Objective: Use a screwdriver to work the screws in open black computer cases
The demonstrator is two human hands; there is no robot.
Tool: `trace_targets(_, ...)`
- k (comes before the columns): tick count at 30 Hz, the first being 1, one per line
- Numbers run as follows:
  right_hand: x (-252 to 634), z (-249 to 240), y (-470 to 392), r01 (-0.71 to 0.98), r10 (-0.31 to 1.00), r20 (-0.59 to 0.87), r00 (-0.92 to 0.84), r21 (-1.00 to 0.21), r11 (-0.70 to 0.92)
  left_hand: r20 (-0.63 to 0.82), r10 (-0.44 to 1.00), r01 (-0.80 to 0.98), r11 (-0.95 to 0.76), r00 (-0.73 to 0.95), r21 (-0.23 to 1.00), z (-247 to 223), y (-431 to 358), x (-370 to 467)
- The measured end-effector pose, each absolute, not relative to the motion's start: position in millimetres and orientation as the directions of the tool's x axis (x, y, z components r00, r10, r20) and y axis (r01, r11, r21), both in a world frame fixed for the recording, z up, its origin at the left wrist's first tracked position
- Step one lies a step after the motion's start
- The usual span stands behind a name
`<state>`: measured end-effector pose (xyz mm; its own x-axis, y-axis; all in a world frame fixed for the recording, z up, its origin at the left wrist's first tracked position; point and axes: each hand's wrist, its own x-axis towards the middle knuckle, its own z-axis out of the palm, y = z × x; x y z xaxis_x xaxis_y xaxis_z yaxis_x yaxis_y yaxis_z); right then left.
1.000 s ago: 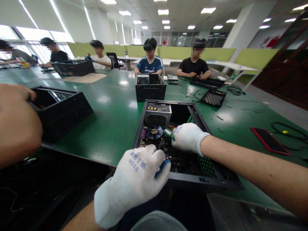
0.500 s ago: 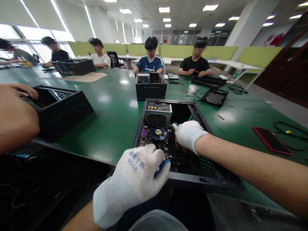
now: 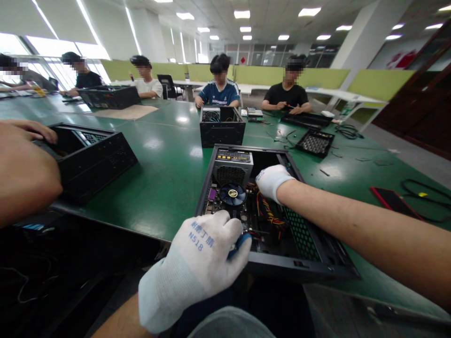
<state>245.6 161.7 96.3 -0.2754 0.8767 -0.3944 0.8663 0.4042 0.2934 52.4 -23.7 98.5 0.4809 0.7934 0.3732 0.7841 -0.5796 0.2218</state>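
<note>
An open black computer case lies in front of me at the table edge. My left hand, in a white glove with blue print, is curled closed over its near left side. A thin dark tip shows beyond the fingers, but I cannot make out what they grip. My right hand, also gloved, reaches into the case beside the power supply. Its fingers curl downward, with their tips hidden. Between the hands are a CPU fan on the motherboard and a bundle of coloured cables.
Another open case stands beyond mine. At left, a neighbour's bare arm reaches into a black case. A perforated black panel, a red-edged dark slab and black cables lie to the right. Several people sit around the table.
My right hand has moved slightly left and farther into the case, uncovering the coloured cables. The green-and-white piece formerly at its fingertips is out of sight. My left hand stays nearly still.
</note>
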Motion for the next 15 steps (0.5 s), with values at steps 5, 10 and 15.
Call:
trace_targets(5, 244, 97, 157, 0.807, 0.878, -0.438, -0.194, 0.438, 0.397, 0.383, 0.79, 0.78, -0.583, 0.478, 0.228, 99, -23, 53)
trace_targets(10, 246, 102, 153, 0.786, 0.858, -0.444, -0.257, 0.421, 0.453, 0.373, 0.796, 0.783, -0.578, 0.477, 0.231, 100, -23, 53)
trace_targets(15, 248, 108, 151, 0.802, 0.869, -0.376, -0.321, 0.38, 0.46, 0.362, 0.803, 0.789, -0.569, 0.473, 0.232, 101, -24, 52)
